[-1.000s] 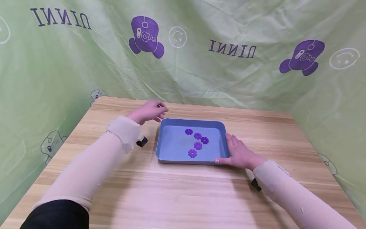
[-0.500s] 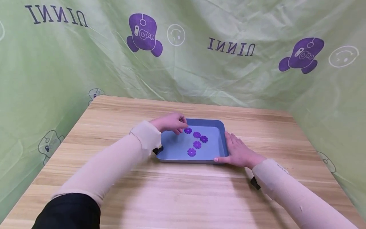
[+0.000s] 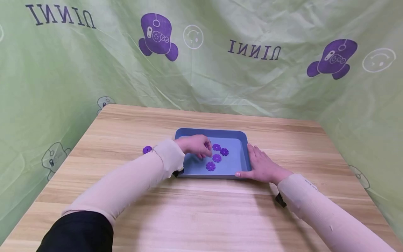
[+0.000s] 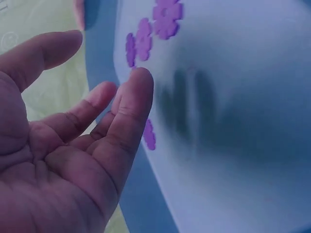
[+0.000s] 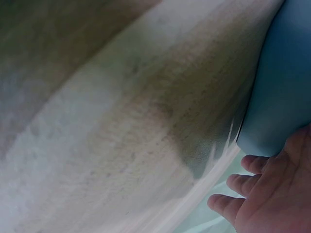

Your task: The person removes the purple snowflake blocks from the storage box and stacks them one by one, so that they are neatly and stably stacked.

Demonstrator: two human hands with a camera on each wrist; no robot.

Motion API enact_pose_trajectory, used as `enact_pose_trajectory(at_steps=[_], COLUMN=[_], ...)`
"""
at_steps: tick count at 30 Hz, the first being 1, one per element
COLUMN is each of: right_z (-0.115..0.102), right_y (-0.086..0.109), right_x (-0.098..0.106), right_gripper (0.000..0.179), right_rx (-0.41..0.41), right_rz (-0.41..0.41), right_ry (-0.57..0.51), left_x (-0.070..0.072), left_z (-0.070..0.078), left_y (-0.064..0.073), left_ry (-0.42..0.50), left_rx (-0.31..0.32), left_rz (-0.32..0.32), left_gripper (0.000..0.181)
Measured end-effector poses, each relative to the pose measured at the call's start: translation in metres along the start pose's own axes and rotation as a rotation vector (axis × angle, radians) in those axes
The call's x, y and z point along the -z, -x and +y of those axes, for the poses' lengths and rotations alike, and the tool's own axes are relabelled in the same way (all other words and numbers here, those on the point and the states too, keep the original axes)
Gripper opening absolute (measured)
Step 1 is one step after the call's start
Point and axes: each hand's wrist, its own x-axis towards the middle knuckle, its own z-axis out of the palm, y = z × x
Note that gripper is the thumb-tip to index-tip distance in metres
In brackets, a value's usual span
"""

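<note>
In the middle of the head view, a shallow blue tray [image 3: 231, 166] stands on the wooden table [image 3: 204, 217], and inside it at least four purple flower-shaped pieces [image 3: 217, 158] are lying in the centre. One more purple piece [image 3: 147, 149] lies on the table to the left of the tray, just beside the pale left sleeve [image 3: 138, 178], which seems to cover it partly. The left hand [image 3: 198, 145] is over the left half of the tray; its fingers are loosely bent, the thumb is apart from them, and the left wrist view shows nothing held between. The right hand [image 3: 264, 168] rests against the right end of the tray, with its fingers rather straight along the wall and the thumb at the lower right corner. As I judge, the work is only partly done: one piece is out, while most are in the tray. Whether the left hand hides another piece, I cannot tell.
</note>
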Motion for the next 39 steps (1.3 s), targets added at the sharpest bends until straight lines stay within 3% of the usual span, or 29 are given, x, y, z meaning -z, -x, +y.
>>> enact_pose_trajectory(at_steps=[5, 12, 16, 27, 32, 39], right_z=[-0.002, 0.000, 0.001, 0.001, 0.001, 0.003], right_y=[-0.002, -0.002, -0.001, 0.000, 0.001, 0.001], right_x=[0.002, 0.002, 0.002, 0.000, 0.000, 0.000], right_gripper=[0.128, 0.128, 0.129, 0.128, 0.128, 0.128], right_rx=[0.008, 0.002, 0.000, 0.008, 0.000, -0.010], right_rz=[0.004, 0.006, 0.007, 0.011, 0.004, -0.001], right_ry=[0.001, 0.002, -0.010, -0.008, -0.016, -0.015], left_x=[-0.003, -0.014, -0.023, -0.037, -0.037, -0.036], left_z=[-0.002, 0.012, 0.020, 0.026, 0.027, 0.026], left_y=[0.000, -0.008, -0.011, -0.011, -0.010, -0.009], left_ry=[-0.089, -0.426, -0.544, -0.598, -0.617, -0.601], left_rx=[0.001, -0.003, -0.001, 0.049, 0.035, 0.004], left_rz=[0.011, -0.009, -0.024, 0.004, -0.018, -0.052], left_gripper=[0.018, 0.033, 0.029, 0.018, 0.011, 0.019])
